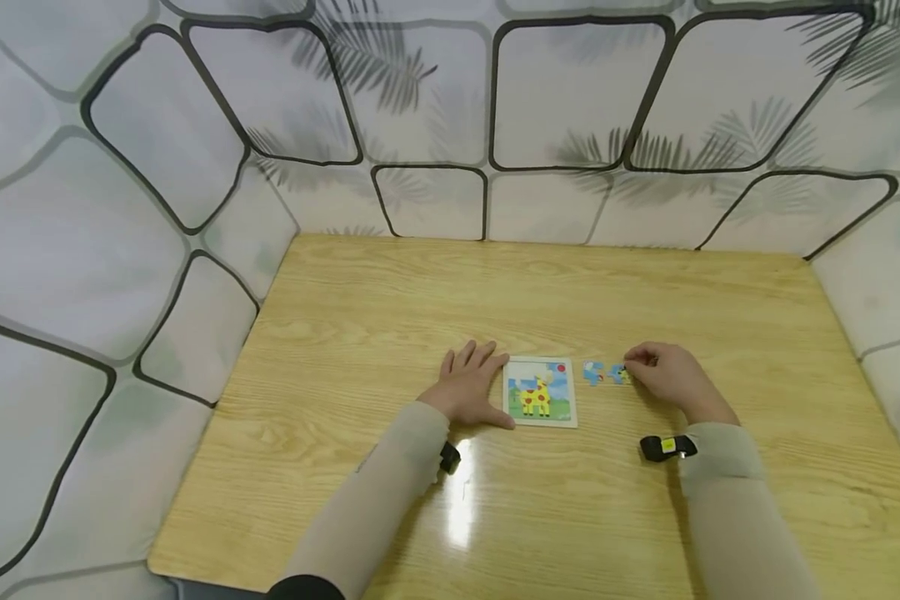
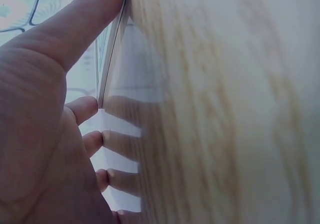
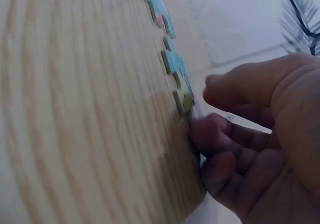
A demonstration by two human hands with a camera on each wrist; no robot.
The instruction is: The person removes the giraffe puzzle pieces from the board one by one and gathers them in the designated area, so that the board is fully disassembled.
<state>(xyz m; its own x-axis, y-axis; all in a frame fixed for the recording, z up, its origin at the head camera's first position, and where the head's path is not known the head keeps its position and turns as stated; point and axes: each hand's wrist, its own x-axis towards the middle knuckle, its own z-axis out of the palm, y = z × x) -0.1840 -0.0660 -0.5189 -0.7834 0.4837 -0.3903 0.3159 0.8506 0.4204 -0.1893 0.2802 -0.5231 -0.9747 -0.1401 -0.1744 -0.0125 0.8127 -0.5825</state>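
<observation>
A jigsaw puzzle board with a yellow giraffe picture and a white frame lies flat on the table. My left hand is spread along the board's left side, with thumb and index finger against its frame; in the left wrist view the thumb reaches that edge. Right of the board lie two loose puzzle pieces, a blue one and a blue-and-yellow one. My right hand rests beside the second piece, fingers bent, with a gap between thumb and fingertips in the right wrist view.
The wooden table meets a patterned wall covering at its back and sides. A bright light reflection shows on the tabletop near the left wrist. Each wrist wears a small black camera.
</observation>
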